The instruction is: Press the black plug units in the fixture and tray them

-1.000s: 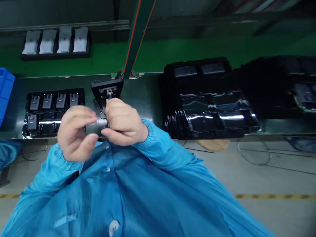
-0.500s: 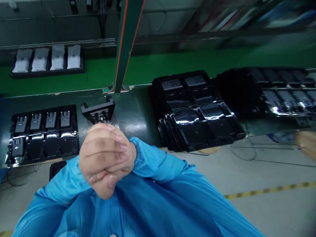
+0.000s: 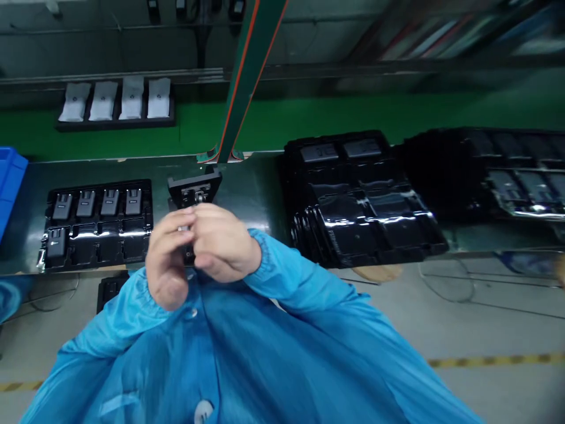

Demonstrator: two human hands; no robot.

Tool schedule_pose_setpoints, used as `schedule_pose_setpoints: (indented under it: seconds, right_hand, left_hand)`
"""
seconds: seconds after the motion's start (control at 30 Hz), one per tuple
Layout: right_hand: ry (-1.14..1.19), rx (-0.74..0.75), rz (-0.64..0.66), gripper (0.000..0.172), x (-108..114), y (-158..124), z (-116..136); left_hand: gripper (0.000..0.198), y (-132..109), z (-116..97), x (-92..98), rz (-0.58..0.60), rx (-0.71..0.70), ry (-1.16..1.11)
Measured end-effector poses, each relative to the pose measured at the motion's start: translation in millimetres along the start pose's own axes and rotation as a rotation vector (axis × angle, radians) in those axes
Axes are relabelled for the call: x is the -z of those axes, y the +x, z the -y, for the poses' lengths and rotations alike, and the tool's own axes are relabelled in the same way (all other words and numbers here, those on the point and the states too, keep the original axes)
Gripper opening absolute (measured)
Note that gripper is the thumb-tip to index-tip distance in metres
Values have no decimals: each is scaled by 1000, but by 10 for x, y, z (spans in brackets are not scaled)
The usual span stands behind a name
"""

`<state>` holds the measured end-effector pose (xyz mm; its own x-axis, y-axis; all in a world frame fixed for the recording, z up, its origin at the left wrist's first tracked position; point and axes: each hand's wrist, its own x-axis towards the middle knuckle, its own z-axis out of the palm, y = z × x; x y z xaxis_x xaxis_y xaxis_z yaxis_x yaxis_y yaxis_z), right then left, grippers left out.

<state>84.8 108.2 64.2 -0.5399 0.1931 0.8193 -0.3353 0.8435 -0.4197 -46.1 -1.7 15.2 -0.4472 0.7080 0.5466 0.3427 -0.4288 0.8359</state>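
Observation:
Both of my hands are raised in front of my blue coat, close together and touching at the fingers. My left hand (image 3: 170, 259) has its fingers stretched towards the other hand and its thumb held apart; I see nothing in it. Beside it, my right hand (image 3: 225, 241) is closed with the fingers curled in. What it holds, if anything, is hidden. Just beyond the hands stands a black fixture (image 3: 195, 187) with a flat upright plate, its lower part covered by my fingers.
A black tray (image 3: 99, 212) with several dark grey devices lies left. Stacked black trays (image 3: 366, 194) stand right, with more trays (image 3: 525, 138) beyond. White pouches (image 3: 132, 99) sit in a holder at the back. A green post (image 3: 247, 76) rises mid-bench; a blue bin (image 3: 9, 176) is far left.
My hands were clasped, the left fingers wrapped over the right hand; now they have loosened and lie side by side. The view has shifted left, bringing the blue bin into sight.

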Motion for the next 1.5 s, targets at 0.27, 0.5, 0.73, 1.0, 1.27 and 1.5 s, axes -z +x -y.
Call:
schedule_pose_setpoints:
  seconds: [0.27,0.5,0.73,1.0,1.27,1.5]
  right_hand:
    - [-103,-597,45,51,274,487,-654]
    - [-230,-656,-406,36,242,-130,-423]
    - [-173,-902,-458,15,57,-1009,20]
    - [63,-1156,-281,18,-314,-1417,235]
    - [391,-1282,-361,24,-464,-1280,254]
    - [647,-1341,-388,30,-433,-1062,312]
  left_hand:
    - [23,-244,400,235,419,652,409]
    - [36,-350,625,86,348,746,364]
    - [44,-208,711,31,314,879,308]
    - [52,-166,635,-79,238,890,172]
    - [52,-254,210,152,187,891,-64]
    - [44,-396,-78,210,237,869,-123]
